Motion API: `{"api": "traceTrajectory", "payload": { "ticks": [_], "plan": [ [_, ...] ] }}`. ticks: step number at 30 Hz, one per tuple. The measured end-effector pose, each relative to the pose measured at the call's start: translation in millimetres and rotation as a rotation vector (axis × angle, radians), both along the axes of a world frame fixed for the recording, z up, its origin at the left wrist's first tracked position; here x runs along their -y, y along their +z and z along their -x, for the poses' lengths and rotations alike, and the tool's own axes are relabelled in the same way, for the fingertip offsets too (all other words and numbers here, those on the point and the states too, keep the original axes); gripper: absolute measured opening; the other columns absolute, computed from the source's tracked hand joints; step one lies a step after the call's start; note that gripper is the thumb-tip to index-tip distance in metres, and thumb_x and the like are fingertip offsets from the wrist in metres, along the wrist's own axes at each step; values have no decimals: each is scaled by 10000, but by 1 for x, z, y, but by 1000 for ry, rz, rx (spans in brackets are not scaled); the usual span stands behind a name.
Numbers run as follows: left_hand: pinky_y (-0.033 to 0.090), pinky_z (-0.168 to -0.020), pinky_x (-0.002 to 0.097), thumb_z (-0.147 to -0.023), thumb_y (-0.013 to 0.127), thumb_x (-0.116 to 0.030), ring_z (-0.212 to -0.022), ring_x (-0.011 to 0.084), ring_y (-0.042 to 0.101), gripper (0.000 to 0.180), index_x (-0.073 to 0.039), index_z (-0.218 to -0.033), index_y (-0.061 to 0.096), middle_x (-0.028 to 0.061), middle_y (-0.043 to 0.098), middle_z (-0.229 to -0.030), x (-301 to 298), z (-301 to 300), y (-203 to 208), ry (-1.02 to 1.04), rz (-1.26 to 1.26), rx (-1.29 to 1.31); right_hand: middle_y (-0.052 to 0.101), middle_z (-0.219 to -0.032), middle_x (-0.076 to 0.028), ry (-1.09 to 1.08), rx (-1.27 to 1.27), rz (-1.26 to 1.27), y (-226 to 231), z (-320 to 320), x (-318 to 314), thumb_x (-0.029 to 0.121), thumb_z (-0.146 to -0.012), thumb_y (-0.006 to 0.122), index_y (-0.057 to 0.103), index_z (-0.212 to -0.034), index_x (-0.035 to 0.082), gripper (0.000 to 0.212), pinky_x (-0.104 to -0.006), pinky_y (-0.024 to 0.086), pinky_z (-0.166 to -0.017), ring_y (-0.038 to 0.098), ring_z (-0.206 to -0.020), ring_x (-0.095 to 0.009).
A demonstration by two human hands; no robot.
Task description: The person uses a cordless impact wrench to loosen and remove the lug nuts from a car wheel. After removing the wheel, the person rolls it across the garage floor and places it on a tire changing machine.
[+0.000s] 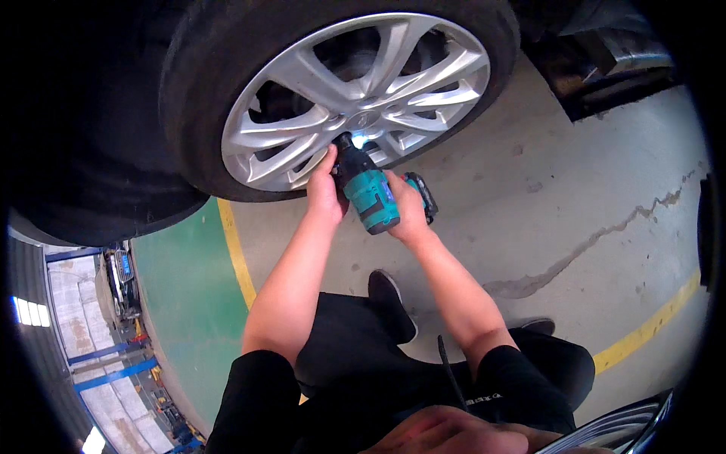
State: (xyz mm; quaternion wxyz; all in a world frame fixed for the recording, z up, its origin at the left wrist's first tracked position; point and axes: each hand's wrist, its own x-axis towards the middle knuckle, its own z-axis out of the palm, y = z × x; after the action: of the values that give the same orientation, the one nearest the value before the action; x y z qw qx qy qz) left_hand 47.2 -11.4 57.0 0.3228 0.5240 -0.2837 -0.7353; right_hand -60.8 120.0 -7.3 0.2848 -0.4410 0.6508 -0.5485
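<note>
A teal and black cordless impact wrench [368, 195] points up at a car wheel, its nose against the hub area just below the centre cap [363, 119]. A small light on the tool brightens the rim there. My right hand [408, 203] is wrapped round the wrench's handle, with the black battery pack showing beyond the fingers. My left hand [325, 189] steadies the front of the tool from the left side, fingers partly hidden behind it. The silver multi-spoke alloy wheel [302, 76] carries a black tyre [198, 98]. The wrench's tip and the nut under it are hard to make out.
Dark car bodywork [83, 151] fills the upper left. A black metal lift part [620, 64] stands at the upper right. The grey floor [529, 197] has a long crack and yellow lines [650, 325]; a green floor strip [181, 280] and cluttered shelving [121, 295] lie left.
</note>
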Motion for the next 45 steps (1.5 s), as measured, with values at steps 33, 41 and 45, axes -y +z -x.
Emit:
{"api": "traceTrajectory", "payload": {
  "ticks": [33, 41, 45],
  "plan": [
    [468, -676, 241, -1047, 657, -256, -738, 70, 561, 318, 8, -1221, 684, 25, 672, -860, -25, -11, 75, -808, 544, 355, 762, -991, -8, 317, 890, -72, 7, 93, -74, 21, -830, 802, 756, -1130, 67, 307, -294, 538, -674, 626, -706, -101],
    [484, -696, 288, -1034, 685, -381, -874, 134, 620, 378, -44, -1206, 673, 65, 701, -1028, -23, -7, 23, -482, 131, 81, 739, -951, -36, 184, 662, -126, -45, 61, -45, 85, -869, 799, 738, -1175, 86, 313, -365, 553, -746, 685, -825, -186],
    [470, -705, 307, -1011, 693, -460, -878, 141, 627, 368, -113, -1135, 688, 1, 701, -1002, -22, -5, 12, -410, 112, 87, 706, -1235, -127, 78, 57, 219, -41, 17, -24, 116, -894, 757, 689, -1267, 92, 380, -421, 523, -973, 653, -1159, -351]
  ]
}}
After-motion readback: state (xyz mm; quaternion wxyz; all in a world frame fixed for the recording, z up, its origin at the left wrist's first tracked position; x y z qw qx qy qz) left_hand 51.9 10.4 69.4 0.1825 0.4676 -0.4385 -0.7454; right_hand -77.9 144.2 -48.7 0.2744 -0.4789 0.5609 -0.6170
